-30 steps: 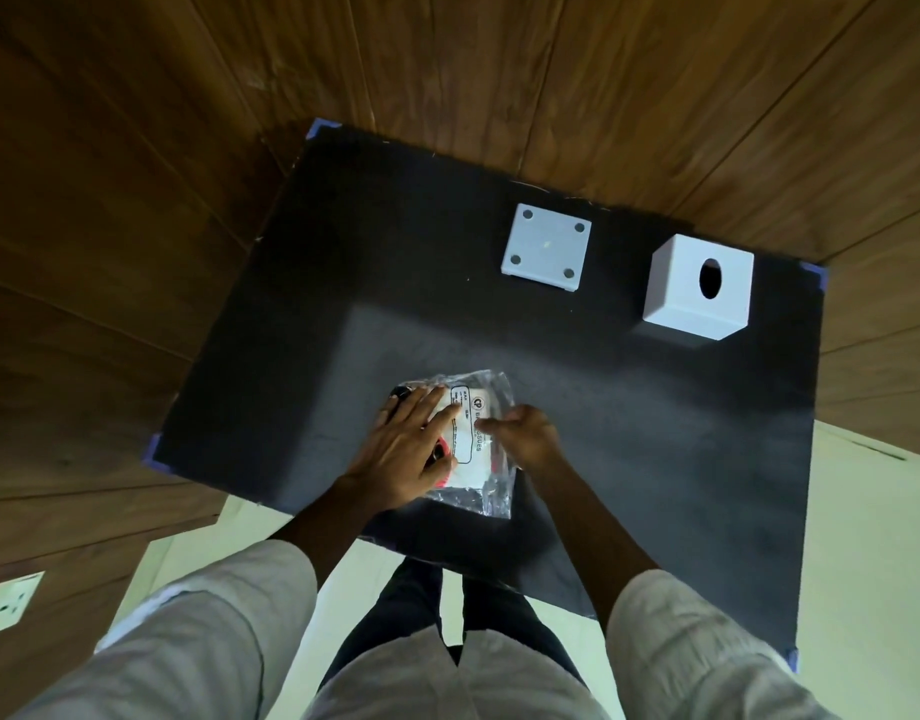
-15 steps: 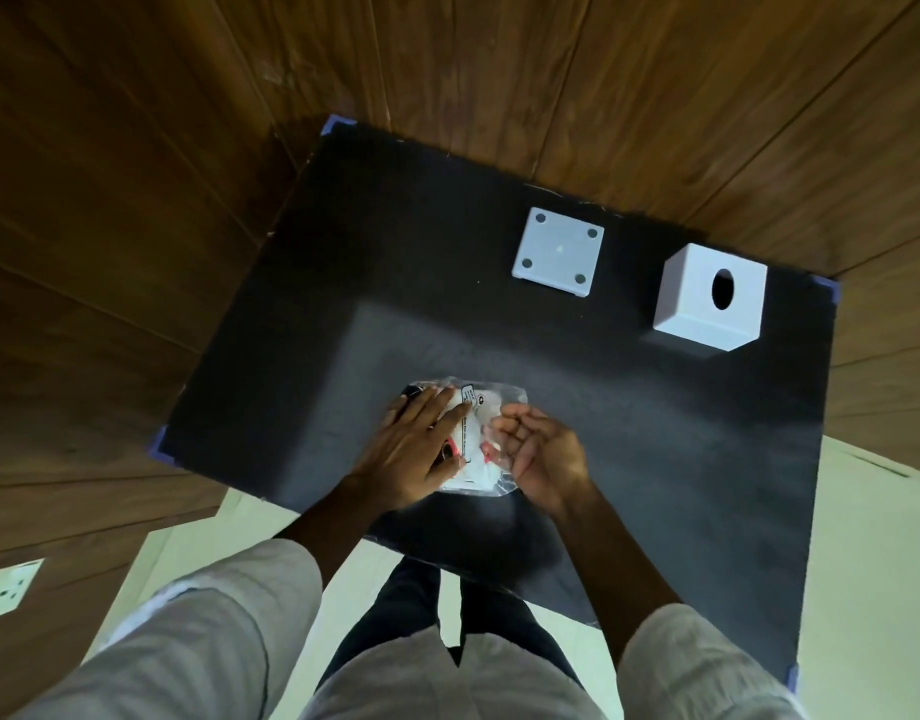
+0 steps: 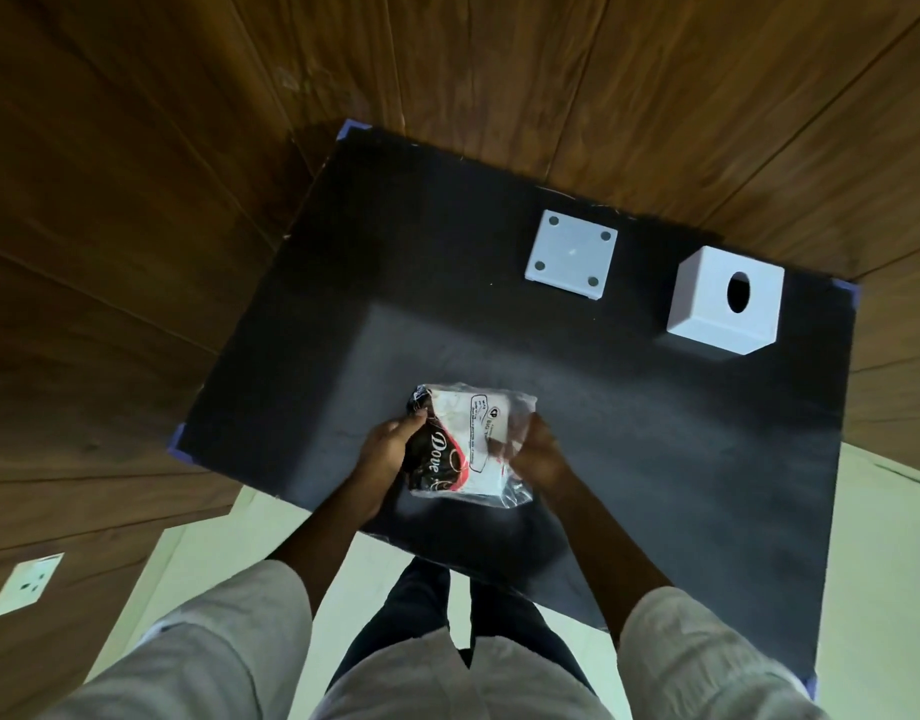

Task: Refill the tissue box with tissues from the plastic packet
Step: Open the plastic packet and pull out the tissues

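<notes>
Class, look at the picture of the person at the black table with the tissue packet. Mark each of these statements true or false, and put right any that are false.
1. Both hands hold the plastic packet. True: the left hand grips its left side and the right hand its right side.
2. The tissue box stands at the near edge of the table. False: it stands at the far right, away from the person.
3. A square white base plate lies to the left of the tissue box. True.
4. A tissue sticks out of the hole in the box. False: the oval hole shows dark, with no tissue in it.
5. The base plate touches the box. False: bare table shows between them.
</notes>
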